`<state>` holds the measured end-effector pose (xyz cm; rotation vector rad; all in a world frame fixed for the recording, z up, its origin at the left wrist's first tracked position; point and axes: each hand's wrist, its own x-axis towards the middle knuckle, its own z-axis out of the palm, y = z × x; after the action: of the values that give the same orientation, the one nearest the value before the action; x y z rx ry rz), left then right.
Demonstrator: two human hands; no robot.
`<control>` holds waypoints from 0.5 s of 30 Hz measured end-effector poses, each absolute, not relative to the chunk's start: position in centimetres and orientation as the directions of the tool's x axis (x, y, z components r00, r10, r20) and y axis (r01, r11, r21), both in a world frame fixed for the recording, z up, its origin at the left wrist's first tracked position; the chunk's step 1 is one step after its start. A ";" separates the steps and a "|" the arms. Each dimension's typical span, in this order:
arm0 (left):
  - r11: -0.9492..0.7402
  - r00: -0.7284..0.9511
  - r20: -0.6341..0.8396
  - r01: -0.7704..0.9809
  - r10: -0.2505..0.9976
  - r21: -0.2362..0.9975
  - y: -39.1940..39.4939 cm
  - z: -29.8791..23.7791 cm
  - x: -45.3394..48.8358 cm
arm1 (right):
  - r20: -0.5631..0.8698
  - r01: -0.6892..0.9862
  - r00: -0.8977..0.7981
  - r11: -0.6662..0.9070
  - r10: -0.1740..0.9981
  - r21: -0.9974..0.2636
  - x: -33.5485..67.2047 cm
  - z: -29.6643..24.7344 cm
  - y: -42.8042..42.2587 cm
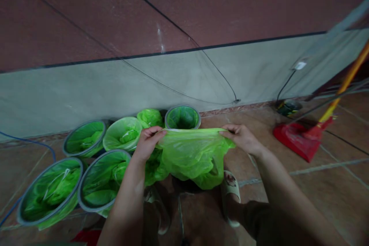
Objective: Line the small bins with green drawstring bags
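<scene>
Fingers (158, 134) of both bare hands, pressed against the thumbs and pinching the top edge of a green bag (196, 155). Left hand (145, 144) at one end of the edge, right hand (243, 138) at the other. Bag edge pulled nearly straight between the two sets of fingertips; loose, crumpled folds directly below the fingers. Beneath the folds, a dark round shape, mostly hidden and impossible to identify.

Just beyond the fingers, near the foot of the wall (72, 92), a round bin (182, 106) with a green lining. Beyond the left fingers, a second bag (150, 116), bunched up. To the left of the left fingers, in order of distance: a pale bin (107, 132), then a grey-rimmed bin (65, 144). Lower left of the same fingers, two more grey-rimmed bins, one nearer (82, 196) and one farther off (21, 215), both with green bags inside. Farther left still, a blue hose (37, 144) on the tiled floor (331, 184).

Well to the right of the right fingers, a red dustpan (298, 142) with a yellow handle (351, 75); behind the dustpan, a dark can (290, 107). Below the right fingers, a pale slipper (231, 182).
</scene>
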<state>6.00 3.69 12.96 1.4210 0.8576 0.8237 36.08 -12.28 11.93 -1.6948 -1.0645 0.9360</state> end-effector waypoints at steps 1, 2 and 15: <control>-0.026 0.462 0.003 0.044 0.887 0.999 3.8 12.9 5.9 | -0.090 0.255 0.377 -0.197 0.922 -0.947 36.3 11.7 -12.2; -0.052 0.455 0.014 0.071 0.890 0.996 3.9 12.8 5.8 | -0.050 0.265 0.411 -0.171 0.910 -0.949 36.5 11.4 -12.2; -0.645 0.316 0.566 0.448 0.762 0.619 1.0 12.2 9.4 | -0.021 0.120 0.364 -0.069 0.931 -0.990 31.3 11.6 -10.7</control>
<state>9.39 1.01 12.21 2.2403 1.0819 1.2535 31.29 -10.73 11.57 -1.4903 -0.9982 0.8969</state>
